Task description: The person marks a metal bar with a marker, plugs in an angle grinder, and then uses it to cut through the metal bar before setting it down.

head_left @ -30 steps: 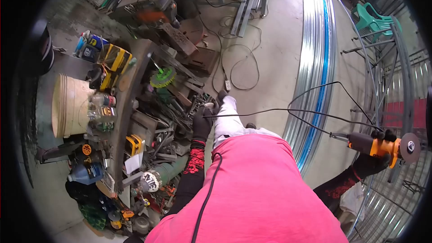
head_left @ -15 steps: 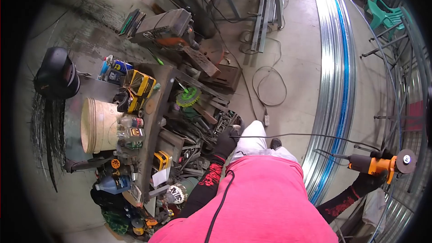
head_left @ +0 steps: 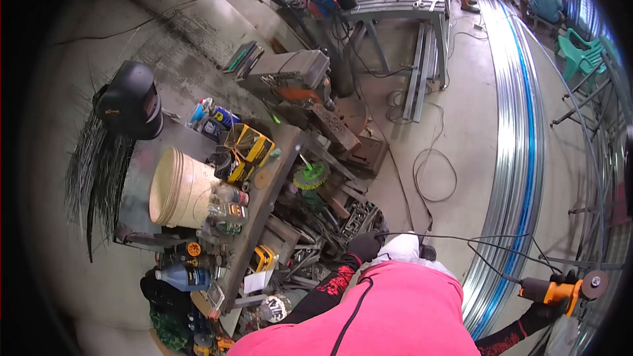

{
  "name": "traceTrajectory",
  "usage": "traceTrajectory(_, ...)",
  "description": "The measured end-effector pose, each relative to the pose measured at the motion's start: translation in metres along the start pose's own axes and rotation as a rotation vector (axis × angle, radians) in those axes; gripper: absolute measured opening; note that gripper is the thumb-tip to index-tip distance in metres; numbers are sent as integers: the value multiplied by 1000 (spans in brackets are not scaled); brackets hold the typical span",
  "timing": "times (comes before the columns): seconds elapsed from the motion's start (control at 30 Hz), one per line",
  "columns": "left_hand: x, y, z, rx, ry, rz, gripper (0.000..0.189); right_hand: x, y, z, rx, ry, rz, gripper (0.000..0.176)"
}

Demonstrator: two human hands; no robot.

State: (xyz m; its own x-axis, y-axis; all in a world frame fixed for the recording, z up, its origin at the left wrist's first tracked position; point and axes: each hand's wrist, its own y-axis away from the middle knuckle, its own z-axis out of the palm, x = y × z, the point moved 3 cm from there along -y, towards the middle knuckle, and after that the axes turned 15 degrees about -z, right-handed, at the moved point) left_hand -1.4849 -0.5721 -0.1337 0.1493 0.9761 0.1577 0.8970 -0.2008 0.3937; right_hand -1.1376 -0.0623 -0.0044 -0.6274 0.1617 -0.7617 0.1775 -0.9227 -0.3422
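My right hand [head_left: 548, 311], in a black glove, grips an orange and black angle grinder [head_left: 560, 290] at the right. Its round disc [head_left: 595, 283] faces up and away from my fingers. A black power cord [head_left: 455, 235] loops from the grinder's tail and runs leftward across to my left hand. Gloved in black too, my left hand [head_left: 364, 246] is closed on that cord beside my knee, next to the cluttered shelf under the workbench. Its fingertips are partly hidden.
Long metal profiles [head_left: 511, 138] with a blue strip lie along the floor. On the left, a workbench [head_left: 264, 191] carries a bucket [head_left: 173, 188], bottles and a welding helmet [head_left: 132, 102]. A cut-off saw [head_left: 290, 79], coiled cable [head_left: 435, 175] and slatted metal table [head_left: 402, 0] are ahead. People are in the background.
My view has tilted up, so the scene sits lower and farther right and more of the far table shows. Both hands keep their hold on the cord and the grinder.
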Motion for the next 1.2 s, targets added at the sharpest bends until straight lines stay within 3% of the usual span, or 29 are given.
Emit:
traceTrajectory(0.03, 5, -1, -13, -29, -106, 243, 31, -2, 3, -7, -36, 7, -7, 77)
traceTrajectory(0.07, 9, -4, -21, -156, -103, 267, 29, -5, 14, -16, -1, 165, -60, 76)
traceTrajectory(0.1, 5, -12, -19, -151, -108, 280, 29, -12, 22, -13, 34, 326, -110, 76)
traceTrajectory(0.13, 3, -20, -15, -354, 345, 234, 31, -16, 28, -9, 123, 223, -66, 76)
traceTrajectory(0.17, 1, -28, -12, -558, 797, 175, 34, -15, 30, -25, 75, 22, 0, 76)
traceTrajectory(0.2, 9, -27, -22, -856, 1173, -129, 51, -12, 31, -44, 106, 17, -21, 78)
traceTrajectory(0.23, 6, -44, -19, -874, 1163, -132, 51, -12, 37, -47, 139, 20, -38, 79)
traceTrajectory(0.3, 13, -62, -3, -613, 931, 215, 54, -15, 48, -57, 144, 33, -1, 80)
traceTrajectory(0.37, 39, -59, -45, -591, 1020, 308, 58, -20, 69, -65, 141, 3, 67, 80)
traceTrajectory(0.4, 29, -67, -34, -955, 1363, 91, 59, -25, 82, -68, 138, -10, 113, 80)
traceTrajectory(0.47, 28, -93, -19, -481, 1031, 384, 37, -38, 112, -61, 131, -33, 192, 80)
traceTrajectory(0.5, 39, -89, -29, -815, 1773, -203, 32, -38, 130, -56, 140, -29, 225, 80)
traceTrajectory(0.57, 16, -127, -9, -572, 1388, -148, 29, -41, 166, -39, 249, 57, 268, 73)
traceTrajectory(0.7, 41, -154, -16, -590, 1112, -167, 22, -39, 209, -2, 458, 219, 371, 67)
traceTrajectory(0.77, 31, -178, 9, -578, 1021, -151, 24, -37, 234, -23, 497, 205, 427, 59)
traceTrajectory(0.83, 34, -192, 38, -386, 129, 611, 27, -38, 253, -41, 550, 197, 486, 58)
traceTrajectory(0.87, 32, -195, 54, -754, 303, 72, 32, -33, 259, -55, 565, 200, 495, 58)
traceTrajectory(0.9, 41, -186, 73, -766, 282, 62, 32, -30, 268, -69, 574, 193, 524, 58)
traceTrajectory(0.97, 48, -173, 118, -1000, 842, -308, 29, -14, 287, -102, 599, 176, 574, 58)
traceTrajectory(1.03, 54, -181, 178, -938, 714, -286, 28, 15, 303, -142, 663, 228, 580, 54)
traceTrajectory(1.17, 51, -208, 311, -1000, 547, -241, 23, 77, 339, -211, 770, 287, 576, 56)
traceTrajectory(1.2, 57, -211, 336, -905, 408, -176, 23, 95, 355, -232, 796, 286, 592, 56)
